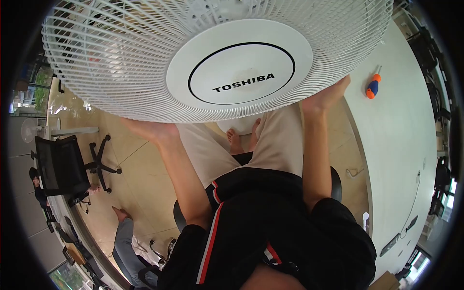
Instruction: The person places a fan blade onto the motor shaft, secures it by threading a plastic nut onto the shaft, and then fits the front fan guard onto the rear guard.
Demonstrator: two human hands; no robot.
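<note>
A large white fan grille (130, 63) fills the top of the head view, with a round centre plate (241, 72) marked TOSHIBA facing me. My left hand (152, 130) is at the lower left rim, its fingers mostly hidden behind the wires. On the lower right rim rests my right hand (326, 97), gripping from the side and below, fingertips partly hidden. Below the grille, a white rounded base (237, 124) shows between my bare feet. Whether the grille is joined to that base is hidden.
A screwdriver (372, 87) with an orange and blue handle lies on the white table (396, 125) to the right. A black office chair (63, 164) stands at left. Another person's leg (125, 246) stretches out at lower left. A cable (413, 208) runs along the table.
</note>
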